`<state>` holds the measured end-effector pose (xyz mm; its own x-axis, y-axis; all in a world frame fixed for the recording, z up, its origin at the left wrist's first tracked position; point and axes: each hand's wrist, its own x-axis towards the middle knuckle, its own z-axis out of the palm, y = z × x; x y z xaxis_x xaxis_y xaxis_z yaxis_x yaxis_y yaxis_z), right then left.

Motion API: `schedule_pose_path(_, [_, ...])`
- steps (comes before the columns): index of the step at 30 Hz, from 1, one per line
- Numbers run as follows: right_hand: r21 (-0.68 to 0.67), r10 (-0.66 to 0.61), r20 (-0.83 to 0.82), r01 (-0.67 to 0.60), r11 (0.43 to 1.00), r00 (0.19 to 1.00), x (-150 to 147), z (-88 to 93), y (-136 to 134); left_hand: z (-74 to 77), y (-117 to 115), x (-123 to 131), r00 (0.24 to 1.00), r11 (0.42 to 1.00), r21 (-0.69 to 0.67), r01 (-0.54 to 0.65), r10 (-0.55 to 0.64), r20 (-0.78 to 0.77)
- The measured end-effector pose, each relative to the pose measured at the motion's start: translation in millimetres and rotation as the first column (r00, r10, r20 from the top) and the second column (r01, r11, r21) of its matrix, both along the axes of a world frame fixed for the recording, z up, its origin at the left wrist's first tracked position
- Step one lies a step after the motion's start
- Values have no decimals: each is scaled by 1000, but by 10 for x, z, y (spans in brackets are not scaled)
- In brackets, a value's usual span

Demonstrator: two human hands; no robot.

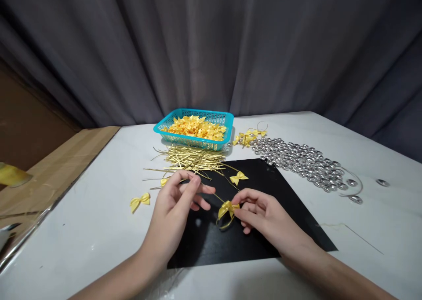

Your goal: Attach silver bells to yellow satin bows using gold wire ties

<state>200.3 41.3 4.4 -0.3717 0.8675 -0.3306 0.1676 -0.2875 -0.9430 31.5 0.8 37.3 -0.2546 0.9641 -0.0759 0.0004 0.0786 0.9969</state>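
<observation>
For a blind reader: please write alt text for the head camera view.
Two bare hands over a black mat on a white table: the right hand pinches a yellow ribbon bow on a gold wire, the left hand pinches the wire's other end. Behind lie a teal basket of bows, gold ties and silver beads.

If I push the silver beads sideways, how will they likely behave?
The silver beads look smooth and rounded, so they would probably slide and scatter rather than move as one pile. A stray bead already lies apart on the table. Each looks small, so likely light.
</observation>
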Motion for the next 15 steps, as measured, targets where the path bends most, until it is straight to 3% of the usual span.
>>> schedule_pose_path(5, [8,56,57,-57,998,997,5,35,-30,3,3,1,999,996,-70,48,-47,25])
schedule_pose_path(9, [70,13,57,-17,997,998,-4,26,-64,-9,9,-9,996,989,-119,85,-79,49])
schedule_pose_path(15, [35,-27,47,25,999,999,-10,-10,-47,-10,16,-1,993,988,-121,99,-90,75])
